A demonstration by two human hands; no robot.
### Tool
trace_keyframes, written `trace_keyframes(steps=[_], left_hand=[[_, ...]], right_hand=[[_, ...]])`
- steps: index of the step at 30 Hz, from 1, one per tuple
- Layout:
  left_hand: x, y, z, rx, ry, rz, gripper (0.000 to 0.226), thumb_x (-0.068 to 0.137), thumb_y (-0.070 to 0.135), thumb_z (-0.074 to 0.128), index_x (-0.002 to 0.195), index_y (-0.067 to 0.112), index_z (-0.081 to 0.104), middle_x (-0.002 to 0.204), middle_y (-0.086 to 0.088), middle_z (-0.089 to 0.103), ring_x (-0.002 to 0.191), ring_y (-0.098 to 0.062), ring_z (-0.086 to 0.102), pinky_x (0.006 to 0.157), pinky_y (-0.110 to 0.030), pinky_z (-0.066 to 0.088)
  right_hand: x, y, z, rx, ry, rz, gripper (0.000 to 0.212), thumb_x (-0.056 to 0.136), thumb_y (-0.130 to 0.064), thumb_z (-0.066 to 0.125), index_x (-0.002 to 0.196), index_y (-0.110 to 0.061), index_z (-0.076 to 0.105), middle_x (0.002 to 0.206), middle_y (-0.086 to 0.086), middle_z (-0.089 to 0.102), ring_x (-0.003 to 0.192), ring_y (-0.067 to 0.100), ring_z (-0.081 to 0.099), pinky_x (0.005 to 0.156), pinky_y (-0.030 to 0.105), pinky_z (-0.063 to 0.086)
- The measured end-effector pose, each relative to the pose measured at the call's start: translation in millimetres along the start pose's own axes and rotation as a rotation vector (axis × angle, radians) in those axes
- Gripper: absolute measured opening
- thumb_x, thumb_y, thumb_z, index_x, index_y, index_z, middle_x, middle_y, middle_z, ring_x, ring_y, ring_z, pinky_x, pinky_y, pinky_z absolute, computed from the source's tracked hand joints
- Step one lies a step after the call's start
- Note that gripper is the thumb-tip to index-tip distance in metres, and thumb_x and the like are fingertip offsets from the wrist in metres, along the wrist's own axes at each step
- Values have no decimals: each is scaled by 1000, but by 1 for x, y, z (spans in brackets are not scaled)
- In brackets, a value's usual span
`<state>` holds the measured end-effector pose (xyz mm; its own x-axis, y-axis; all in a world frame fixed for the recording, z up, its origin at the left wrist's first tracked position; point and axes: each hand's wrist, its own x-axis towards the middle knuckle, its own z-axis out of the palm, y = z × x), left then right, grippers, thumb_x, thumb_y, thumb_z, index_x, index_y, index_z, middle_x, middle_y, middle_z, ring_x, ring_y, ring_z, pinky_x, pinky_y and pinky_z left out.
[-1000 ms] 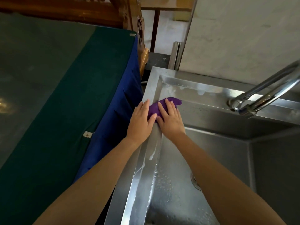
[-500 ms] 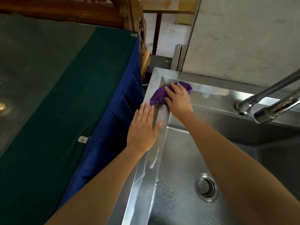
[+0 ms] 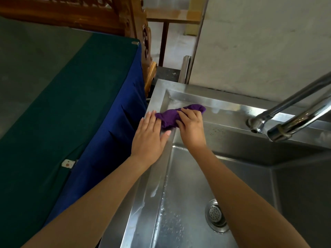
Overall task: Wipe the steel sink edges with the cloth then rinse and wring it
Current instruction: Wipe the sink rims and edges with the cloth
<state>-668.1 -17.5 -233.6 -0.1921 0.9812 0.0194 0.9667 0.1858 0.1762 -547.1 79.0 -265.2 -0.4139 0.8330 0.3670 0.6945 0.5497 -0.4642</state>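
A purple cloth [image 3: 171, 116] lies bunched on the left edge of the steel sink [image 3: 159, 178], near its far left corner. My right hand [image 3: 190, 126] presses down on the cloth with its fingers curled over it. My left hand [image 3: 149, 136] lies flat on the sink's left rim just beside the cloth, fingers straight, fingertips touching the cloth's left end. Streaks of white suds and water drops mark the rim and basin wall nearer to me.
A steel tap [image 3: 288, 119] with two spouts reaches over the basin from the right. The drain strainer [image 3: 215, 214] sits in the basin floor. A table with green and blue covers [image 3: 71, 108] stands tight against the sink's left side. A plaster wall [image 3: 259, 42] rises behind.
My right hand has pulled the cloth back from the far corner toward me along the left rim. My left hand has stayed on the rim and now touches the cloth.
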Motion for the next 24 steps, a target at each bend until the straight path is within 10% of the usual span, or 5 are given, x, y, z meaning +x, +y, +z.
trace_keyframes(steps=[11,17,24], left_hand=[[48,-4,5,77,-65,-20,71,95,52,10,149,8,-3,158,-11,-5,146,-21,-8,120,-36,-2],[47,-5,7,62,-30,-19,71,94,54,10,149,9,0,159,-10,-2,146,-19,-5,119,-35,-3],[47,-3,7,59,-17,-30,73,94,55,11,149,9,0,159,-10,-2,146,-19,-6,119,-35,-3]], right_hand=[[6,69,-60,-205,256,420,29,87,-13,57,113,-2,64,119,26,58,110,45,50,92,51,46],[9,77,-41,-277,-10,650,59,96,-31,39,147,-12,17,153,30,-1,144,40,-4,115,56,13],[23,70,-48,-162,97,690,58,82,-36,52,129,-5,38,141,31,25,135,45,20,109,57,25]])
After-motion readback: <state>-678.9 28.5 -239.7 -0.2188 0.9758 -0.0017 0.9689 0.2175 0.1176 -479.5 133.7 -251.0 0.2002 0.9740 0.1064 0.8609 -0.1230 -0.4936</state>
